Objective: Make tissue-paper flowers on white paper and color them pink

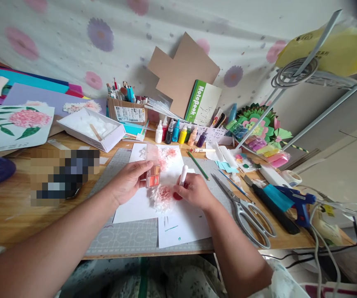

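My left hand [130, 180] grips a small palette [153, 177] of orange and reddish pressed colours, its clear lid raised. Between the fingers of my right hand [194, 190] is a short brush [183, 174] with a white handle; its red end points down beside a fluffy paper flower [162, 198]. That flower is white with a pink centre and lies on white paper [128, 209]. Behind the palette, more pink and white petals [170, 153] lie on the same paper. A second sheet [181, 236] nearer me carries a few green and grey marks.
Large scissors [249, 215], a black-handled cutter [274, 211] and a blue glue gun [300, 203] lie at right. Several paint bottles [183, 134] line the back. At left are a white box [93, 130] and a blurred-out dark object [69, 174]. A grey cutting mat [104, 240] lies underneath.
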Action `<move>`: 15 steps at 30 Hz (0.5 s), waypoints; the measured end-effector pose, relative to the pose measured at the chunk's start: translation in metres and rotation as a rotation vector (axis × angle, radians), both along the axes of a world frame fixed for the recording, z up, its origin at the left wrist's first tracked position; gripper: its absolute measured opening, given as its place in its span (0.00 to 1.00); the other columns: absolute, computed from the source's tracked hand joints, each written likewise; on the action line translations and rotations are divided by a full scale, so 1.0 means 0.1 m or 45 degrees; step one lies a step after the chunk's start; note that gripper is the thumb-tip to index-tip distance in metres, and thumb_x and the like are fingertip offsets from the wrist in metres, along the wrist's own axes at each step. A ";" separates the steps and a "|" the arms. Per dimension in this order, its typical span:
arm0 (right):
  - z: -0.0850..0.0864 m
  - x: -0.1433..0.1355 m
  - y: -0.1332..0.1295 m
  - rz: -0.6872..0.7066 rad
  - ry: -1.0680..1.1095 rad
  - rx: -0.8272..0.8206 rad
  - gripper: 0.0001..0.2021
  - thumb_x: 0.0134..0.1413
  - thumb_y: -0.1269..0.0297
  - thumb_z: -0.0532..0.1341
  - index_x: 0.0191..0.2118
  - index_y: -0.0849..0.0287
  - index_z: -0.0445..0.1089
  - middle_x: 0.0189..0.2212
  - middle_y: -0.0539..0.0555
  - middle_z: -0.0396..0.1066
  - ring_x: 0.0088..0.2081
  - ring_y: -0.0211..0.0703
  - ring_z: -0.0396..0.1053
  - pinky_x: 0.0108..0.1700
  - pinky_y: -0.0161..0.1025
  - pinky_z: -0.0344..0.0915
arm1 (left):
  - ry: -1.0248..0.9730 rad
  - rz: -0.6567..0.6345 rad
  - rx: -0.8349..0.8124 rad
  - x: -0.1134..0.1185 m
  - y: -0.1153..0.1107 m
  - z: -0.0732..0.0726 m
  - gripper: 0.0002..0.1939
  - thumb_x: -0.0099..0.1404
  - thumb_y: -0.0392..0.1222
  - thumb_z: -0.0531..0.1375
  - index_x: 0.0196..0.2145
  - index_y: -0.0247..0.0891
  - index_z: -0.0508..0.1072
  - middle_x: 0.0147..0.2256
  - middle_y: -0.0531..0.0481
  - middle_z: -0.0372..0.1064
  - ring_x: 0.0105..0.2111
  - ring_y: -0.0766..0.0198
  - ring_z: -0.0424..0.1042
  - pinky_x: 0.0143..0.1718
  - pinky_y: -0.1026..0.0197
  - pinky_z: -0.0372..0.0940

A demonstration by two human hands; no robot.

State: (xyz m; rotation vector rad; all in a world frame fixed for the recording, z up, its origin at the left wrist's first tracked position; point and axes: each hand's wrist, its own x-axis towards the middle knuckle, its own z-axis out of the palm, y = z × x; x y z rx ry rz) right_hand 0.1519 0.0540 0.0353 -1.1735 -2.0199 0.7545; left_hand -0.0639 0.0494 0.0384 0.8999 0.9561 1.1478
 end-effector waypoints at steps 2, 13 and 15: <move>0.01 -0.04 -0.01 -0.027 0.153 0.038 0.09 0.51 0.64 0.61 0.23 0.59 0.69 0.21 0.50 0.71 0.24 0.38 0.66 0.29 0.35 0.62 | -0.004 -0.039 0.001 0.01 -0.01 0.01 0.22 0.47 0.54 0.70 0.37 0.37 0.79 0.34 0.44 0.76 0.34 0.58 0.72 0.32 0.61 0.68; 0.00 -0.23 -0.03 0.183 0.234 0.236 0.09 0.55 0.64 0.60 0.25 0.58 0.71 0.29 0.52 0.74 0.31 0.39 0.70 0.36 0.36 0.65 | -0.060 -0.100 0.037 0.04 -0.03 -0.01 0.21 0.49 0.53 0.69 0.37 0.36 0.79 0.35 0.44 0.76 0.34 0.58 0.72 0.33 0.60 0.67; -0.01 -0.24 -0.03 0.209 0.143 0.245 0.09 0.54 0.65 0.60 0.24 0.58 0.70 0.27 0.52 0.74 0.30 0.39 0.70 0.35 0.36 0.65 | -0.064 -0.102 0.049 0.03 -0.03 -0.02 0.19 0.50 0.52 0.69 0.36 0.37 0.79 0.34 0.44 0.76 0.35 0.58 0.72 0.33 0.61 0.67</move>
